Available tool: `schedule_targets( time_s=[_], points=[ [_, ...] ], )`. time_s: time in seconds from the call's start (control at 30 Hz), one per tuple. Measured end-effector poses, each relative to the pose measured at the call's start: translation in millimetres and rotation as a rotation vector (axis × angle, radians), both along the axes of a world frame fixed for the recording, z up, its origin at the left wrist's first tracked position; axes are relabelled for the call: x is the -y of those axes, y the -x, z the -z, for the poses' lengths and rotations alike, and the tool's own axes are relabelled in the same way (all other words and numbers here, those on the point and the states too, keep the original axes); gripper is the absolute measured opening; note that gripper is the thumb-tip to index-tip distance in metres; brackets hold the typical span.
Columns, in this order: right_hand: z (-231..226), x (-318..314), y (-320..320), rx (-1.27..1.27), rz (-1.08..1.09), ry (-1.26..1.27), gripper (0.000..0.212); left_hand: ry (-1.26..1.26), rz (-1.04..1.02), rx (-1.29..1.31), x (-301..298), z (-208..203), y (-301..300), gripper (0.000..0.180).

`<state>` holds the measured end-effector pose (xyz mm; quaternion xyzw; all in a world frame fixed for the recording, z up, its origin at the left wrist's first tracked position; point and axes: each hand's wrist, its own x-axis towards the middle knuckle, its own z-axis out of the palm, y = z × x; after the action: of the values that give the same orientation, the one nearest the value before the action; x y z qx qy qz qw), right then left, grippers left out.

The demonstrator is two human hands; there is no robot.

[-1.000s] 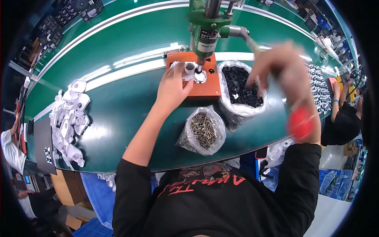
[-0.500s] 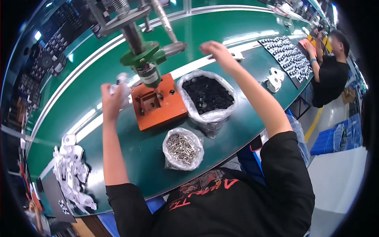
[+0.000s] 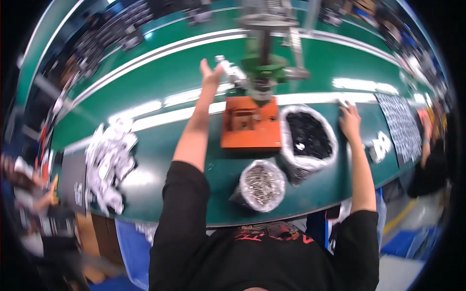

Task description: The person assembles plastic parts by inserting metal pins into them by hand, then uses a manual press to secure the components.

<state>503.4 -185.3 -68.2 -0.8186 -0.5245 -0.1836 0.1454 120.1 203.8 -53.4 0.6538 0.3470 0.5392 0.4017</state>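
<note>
My left hand is raised left of the green drill-like press and holds a white plastic part, smeared by motion. Under the press sits an orange fixture block with a square recess, which looks to have nothing seated in it. My right hand reaches over the bench to the right, its fingers bent on a small white plastic part beside the pale strip. The grip there is partly hidden by the fingers.
A bag of black parts stands right of the block, a bag of metal pins nearer me. White parts lie heaped at left; more white parts and a sheet of small pieces at right. A co-worker is far right.
The view has turned, shifting the bench scene rightward. My right hand has come down from the air beside the press lever onto the white part. My left hand still holds its part, farther forward.
</note>
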Motion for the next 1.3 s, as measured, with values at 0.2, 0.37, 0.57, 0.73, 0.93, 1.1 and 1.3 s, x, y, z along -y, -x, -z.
schedule_targets(
  time_s=[0.2,0.37,0.57,0.73,0.93,1.1,1.3],
  points=[
    [45.9,-0.9,-38.0,0.087,0.079,0.018,0.046,-0.023,-0.117,-0.379,93.6,-93.3,112.3,0.075],
    [17.6,8.6,-14.6,-0.133,0.314,-0.137,0.045,-0.033,-0.522,-1.052,88.7,-61.7,314.7,0.072],
    [28.6,44.5,-30.8,-0.554,0.092,-0.524,0.048,0.293,-0.858,-1.521,95.0,-21.9,399.0,0.073],
    [13.7,54.6,16.1,-0.500,0.162,-0.480,0.060,0.119,-0.901,-1.327,95.4,-20.2,391.3,0.051],
    [-30.1,48.9,62.4,-0.770,-0.083,-0.574,0.071,0.256,-0.332,-0.765,138.3,-84.9,323.8,0.029],
    [-130.2,37.4,214.7,-0.890,-0.558,-0.317,0.077,0.607,0.454,0.154,232.1,-121.9,223.9,0.023],
    [-179.2,22.6,335.7,-0.512,-1.097,-0.066,0.077,0.896,0.811,0.156,298.5,-124.0,143.5,0.055]
  ],
)
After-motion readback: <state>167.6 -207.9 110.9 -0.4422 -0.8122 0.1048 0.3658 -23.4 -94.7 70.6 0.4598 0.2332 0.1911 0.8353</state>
